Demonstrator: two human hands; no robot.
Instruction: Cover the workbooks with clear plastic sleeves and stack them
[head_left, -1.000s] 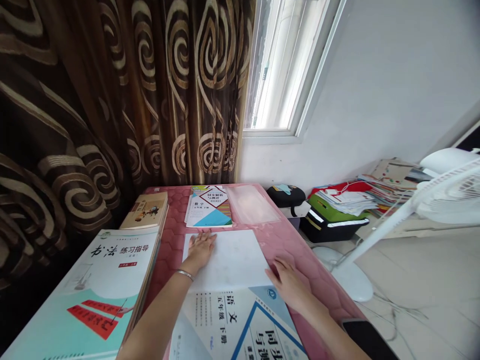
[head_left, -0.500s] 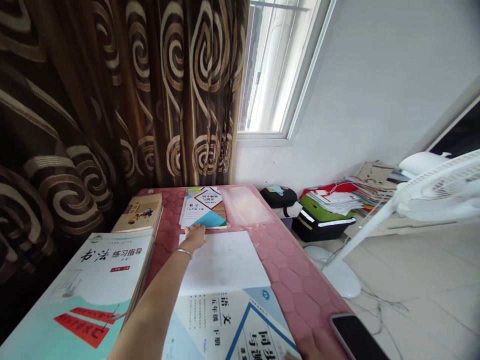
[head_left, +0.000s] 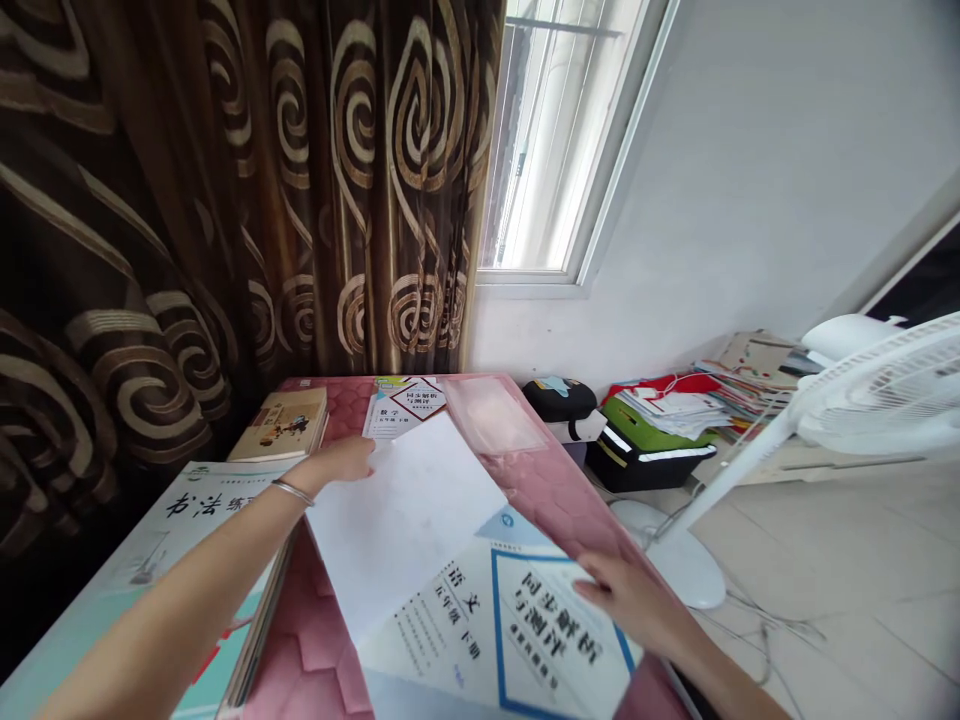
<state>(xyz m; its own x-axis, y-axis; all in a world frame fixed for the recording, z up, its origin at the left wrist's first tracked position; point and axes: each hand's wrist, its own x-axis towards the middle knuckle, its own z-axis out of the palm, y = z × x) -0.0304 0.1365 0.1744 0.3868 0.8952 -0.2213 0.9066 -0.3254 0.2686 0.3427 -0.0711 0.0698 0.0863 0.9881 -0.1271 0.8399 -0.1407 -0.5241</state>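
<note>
A blue-and-white workbook (head_left: pixel 547 640) with large Chinese characters on its cover lies askew on the pink quilted table cover. A blank white sheet (head_left: pixel 409 525) adjoins it on the far side; whether the two are joined I cannot tell. My left hand (head_left: pixel 343 462), with a bangle at the wrist, is closed on the upper left edge of the white sheet. At the right edge of the workbook, my right hand (head_left: pixel 619 590) grips with its fingers over the cover. Beyond the sheet, a maths workbook (head_left: pixel 386 420) is partly covered by it.
To the left, a calligraphy book (head_left: pixel 157 540) tops a stack, with a tan book (head_left: pixel 289 422) behind. A clear plastic sleeve (head_left: pixel 495 412) lies at the far end of the pink table cover (head_left: pixel 322 640). Right of the table stand a white fan (head_left: pixel 750 450) and a black-and-green box (head_left: pixel 637 450).
The white sheet and workbook have turned and shifted left, now overlapping the maths workbook. My left hand has moved left and nearer. My right hand has come into fuller view on the workbook.
</note>
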